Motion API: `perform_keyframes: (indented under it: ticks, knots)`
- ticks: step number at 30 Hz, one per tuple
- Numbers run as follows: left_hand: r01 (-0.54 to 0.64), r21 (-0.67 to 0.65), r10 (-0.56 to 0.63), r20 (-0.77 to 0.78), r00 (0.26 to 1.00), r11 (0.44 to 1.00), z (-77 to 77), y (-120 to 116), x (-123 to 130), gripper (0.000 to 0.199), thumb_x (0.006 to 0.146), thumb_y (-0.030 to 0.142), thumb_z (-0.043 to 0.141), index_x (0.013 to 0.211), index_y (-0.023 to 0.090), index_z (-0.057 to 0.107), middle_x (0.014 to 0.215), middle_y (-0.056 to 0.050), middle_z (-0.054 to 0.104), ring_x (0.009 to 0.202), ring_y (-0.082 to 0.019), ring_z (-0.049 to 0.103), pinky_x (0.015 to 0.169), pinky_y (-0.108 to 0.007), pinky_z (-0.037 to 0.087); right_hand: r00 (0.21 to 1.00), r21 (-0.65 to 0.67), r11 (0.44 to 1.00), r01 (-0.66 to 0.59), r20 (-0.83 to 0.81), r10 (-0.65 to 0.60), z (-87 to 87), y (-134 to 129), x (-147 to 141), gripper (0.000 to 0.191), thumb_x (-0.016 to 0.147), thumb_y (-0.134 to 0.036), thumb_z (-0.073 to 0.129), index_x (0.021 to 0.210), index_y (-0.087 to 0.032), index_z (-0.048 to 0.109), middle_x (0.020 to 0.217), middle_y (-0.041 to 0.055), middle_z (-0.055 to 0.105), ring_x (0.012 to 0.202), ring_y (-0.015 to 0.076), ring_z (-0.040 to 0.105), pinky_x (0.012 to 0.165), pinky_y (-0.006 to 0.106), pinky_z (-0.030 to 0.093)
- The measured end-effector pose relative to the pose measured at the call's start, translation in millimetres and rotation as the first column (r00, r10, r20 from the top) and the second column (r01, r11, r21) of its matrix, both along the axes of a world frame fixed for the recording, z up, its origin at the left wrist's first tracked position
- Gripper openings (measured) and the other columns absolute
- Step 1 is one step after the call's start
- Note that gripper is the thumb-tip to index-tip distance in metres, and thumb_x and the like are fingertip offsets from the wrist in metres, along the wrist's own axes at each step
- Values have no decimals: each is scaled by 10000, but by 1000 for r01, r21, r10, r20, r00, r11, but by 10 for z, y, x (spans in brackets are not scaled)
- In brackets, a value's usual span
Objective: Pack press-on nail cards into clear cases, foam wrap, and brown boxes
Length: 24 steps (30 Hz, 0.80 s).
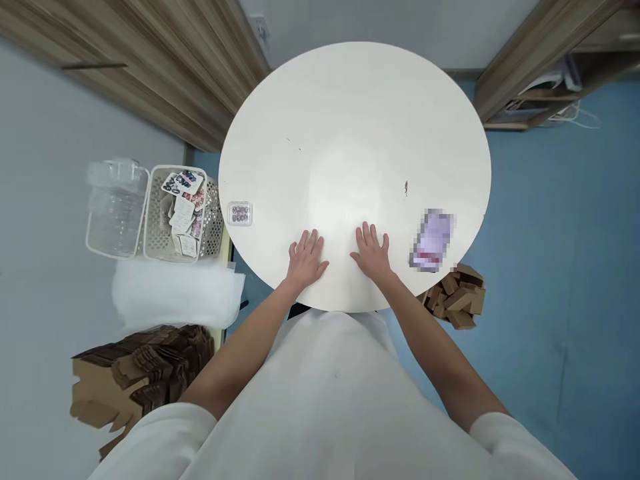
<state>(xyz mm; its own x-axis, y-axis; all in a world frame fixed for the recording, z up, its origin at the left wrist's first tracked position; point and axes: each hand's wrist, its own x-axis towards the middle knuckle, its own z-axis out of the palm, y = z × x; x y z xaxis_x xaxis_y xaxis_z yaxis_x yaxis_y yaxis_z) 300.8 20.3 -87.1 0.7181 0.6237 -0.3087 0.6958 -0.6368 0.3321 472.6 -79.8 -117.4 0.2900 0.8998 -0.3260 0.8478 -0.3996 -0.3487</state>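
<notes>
My left hand (pixel 304 261) lies palm down with fingers spread at the near part of a round white table (pixel 350 107). Flat on the same tabletop, a little to the right, rests my right hand (pixel 373 253), its fingers apart as well. Neither hand holds anything. A small clear plastic case (pixel 240 213) with several dark round pieces inside sits near the table's left edge, beyond my left hand. To the right of my right hand lies a purple rectangular thing (pixel 433 240), blurred by pixels so its kind cannot be told.
Left of the table stand a white perforated basket (pixel 150 233) of printed cards, a clear plastic bin (pixel 113 227), white wrapping sheets (pixel 175 290) and stacked flat cardboard (pixel 140 380). A box of cardboard pieces (pixel 457 297) is at lower right. Wooden cabinets (pixel 165 60) flank the back.
</notes>
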Motion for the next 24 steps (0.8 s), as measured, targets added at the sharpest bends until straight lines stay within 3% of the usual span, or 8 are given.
perform_keyframes:
  ticks: [6, 12, 16, 20, 24]
  knots:
    - [5, -26, -7, -52, 999, 1000, -48, 40, -74, 591, 794, 379, 487, 1330, 200, 316, 1446, -134, 218, 1348, -314, 51, 1022, -542, 106, 1000, 5, 1000, 21, 7, -21, 59, 30, -7, 571, 870, -325, 378, 1378, -150, 184, 1477, 138, 69, 1352, 310, 17, 1008, 593, 59]
    - [27, -11, -27, -14, 1000, 1000, -60, 144, -98, 600, 781, 372, 511, 1324, 198, 325, 1448, -139, 206, 1347, -323, 41, 1021, -555, 89, 998, 4, 1000, 5, 60, -5, 255, -88, -115, 367, 826, -150, 420, 1187, -202, 455, 1453, 125, 212, 1346, 311, 86, 999, 602, 56]
    - [4, -41, -2, 44, 999, 999, -28, 174, -163, 568, 790, 402, 495, 1299, 186, 362, 1440, -151, 223, 1345, -324, 65, 1020, -545, 114, 995, 32, 997, 77, 66, -79, 398, -100, -233, 353, 832, -124, 383, 1163, -207, 476, 1437, 129, 250, 1338, 302, 141, 991, 590, 113]
    - [-50, -56, 56, 123, 991, 997, 40, 300, -423, 507, 810, 429, 455, 1259, 196, 416, 1439, -154, 227, 1343, -319, 89, 1015, -535, 143, 990, 105, 988, 115, 72, -123, 525, 93, -488, 369, 843, -122, 357, 1180, -208, 481, 1403, 127, 319, 1323, 282, 208, 994, 560, 163]
    - [-261, -67, 269, 159, 950, 963, 38, 652, -878, 538, 820, 453, 421, 1288, 192, 371, 1449, -158, 190, 1340, -308, 115, 1007, -538, 180, 997, 102, 992, 68, -50, -63, 589, 482, -884, 371, 833, -149, 393, 1187, -196, 495, 1344, 130, 406, 1268, 268, 327, 976, 500, 284]
